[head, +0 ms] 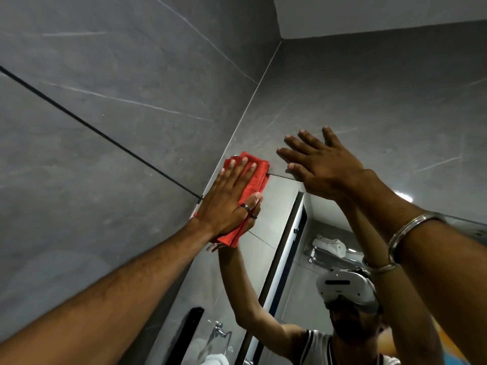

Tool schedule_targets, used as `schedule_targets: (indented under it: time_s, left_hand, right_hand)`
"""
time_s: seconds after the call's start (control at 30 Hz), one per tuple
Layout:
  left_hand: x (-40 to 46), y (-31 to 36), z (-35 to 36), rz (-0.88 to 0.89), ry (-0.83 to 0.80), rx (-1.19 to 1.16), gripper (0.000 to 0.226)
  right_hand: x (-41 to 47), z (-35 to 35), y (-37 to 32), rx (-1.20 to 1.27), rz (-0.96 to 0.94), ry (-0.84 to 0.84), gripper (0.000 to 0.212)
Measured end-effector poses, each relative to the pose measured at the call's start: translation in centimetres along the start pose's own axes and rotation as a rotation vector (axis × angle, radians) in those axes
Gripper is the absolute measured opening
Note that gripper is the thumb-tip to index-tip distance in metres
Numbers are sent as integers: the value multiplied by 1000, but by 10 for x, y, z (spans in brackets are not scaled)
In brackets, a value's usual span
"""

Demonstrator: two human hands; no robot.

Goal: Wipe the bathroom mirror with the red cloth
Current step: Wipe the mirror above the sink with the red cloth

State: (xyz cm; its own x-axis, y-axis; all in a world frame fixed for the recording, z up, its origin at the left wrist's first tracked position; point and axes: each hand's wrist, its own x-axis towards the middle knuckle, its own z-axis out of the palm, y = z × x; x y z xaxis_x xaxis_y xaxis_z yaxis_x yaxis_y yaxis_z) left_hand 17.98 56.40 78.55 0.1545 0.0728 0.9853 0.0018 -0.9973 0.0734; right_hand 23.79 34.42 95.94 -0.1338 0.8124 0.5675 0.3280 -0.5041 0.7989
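Red cloth (249, 180) pinned flat at the mirror's (279, 206) top-left corner.

Folded long, running up-down along the left edge, pressed under the open, flat left hand (226, 198), so nearly all the glass lies down and right. Right hand (324, 164) empty, spread flat on the grey wall tile (382, 101) just above the top edge, right in the way of a sideways swipe.

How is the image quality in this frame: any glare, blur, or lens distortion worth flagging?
Head view: wide-angle bending curves the wall grout lines and stretches the forearms; lighting is dim and even, with one small bright glare spot in the mirror at right; the left hand on the red cloth and the right hand look sharp.
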Motion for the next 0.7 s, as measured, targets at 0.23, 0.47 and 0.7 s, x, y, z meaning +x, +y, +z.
schedule_targets:
  time_s: [0.23,0.47,0.7]
  left_hand:
    - [-39,3,14,-9,45,36,74]
    - [-71,2,17,-35,24,9,76]
    - [-113,2,19,-51,3,34,77]
  right_hand:
    - [-4,-5,-13,37,63,-20,63]
    - [-21,-14,-73,96,31,-41,63]
    - [-55,-12,-114,35,-107,-79,67]
